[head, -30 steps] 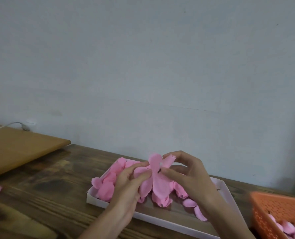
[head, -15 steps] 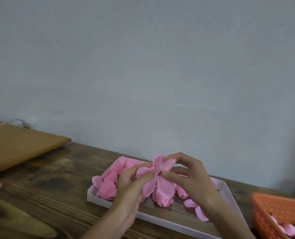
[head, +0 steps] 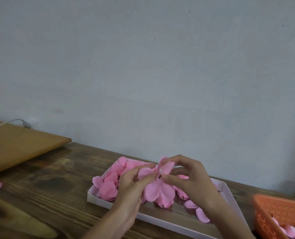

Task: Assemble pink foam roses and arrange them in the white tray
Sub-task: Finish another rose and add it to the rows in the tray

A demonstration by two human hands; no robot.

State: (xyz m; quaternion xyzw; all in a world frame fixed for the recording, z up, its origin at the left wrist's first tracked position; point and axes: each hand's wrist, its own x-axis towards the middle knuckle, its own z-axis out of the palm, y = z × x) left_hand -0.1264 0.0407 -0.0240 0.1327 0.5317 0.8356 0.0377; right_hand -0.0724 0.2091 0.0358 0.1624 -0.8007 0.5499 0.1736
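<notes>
We find the rose [head: 158, 188] between the two hands, held up just above the tray [head: 98, 200]. It is thin pink foam, matte and soft-looking, with rounded petals that hang down in a loose fan below the fingers. One petal curls upward into a small cup above them, and a small dark spot shows at its centre (we cannot tell what it is).

The tray lies under and beyond both hands. It is a shallow rectangle with low white walls and a brown, slightly glossy floor. Loose petals [head: 109, 187] of the same foam are heaped in its end outside the left hand, and a few single ones [head: 201, 216] lie flat beneath the right wrist.

The left hand [head: 134, 185] is curled round the rose's left side, with the thumb laid across one petal and the fingers bent behind the others. The right hand [head: 191, 180] pinches the centre between thumb and forefinger, the other fingers arched loosely above.

The bench [head: 48, 195] is dark, streaky wood with a worn grain. Well out past the right hand stands an orange plastic basket [head: 281, 211] with perforated walls and pink pieces inside. Far off to the left hand's side a smooth, paler wooden board [head: 19, 145] with a rounded corner rests at the bench's edge.
</notes>
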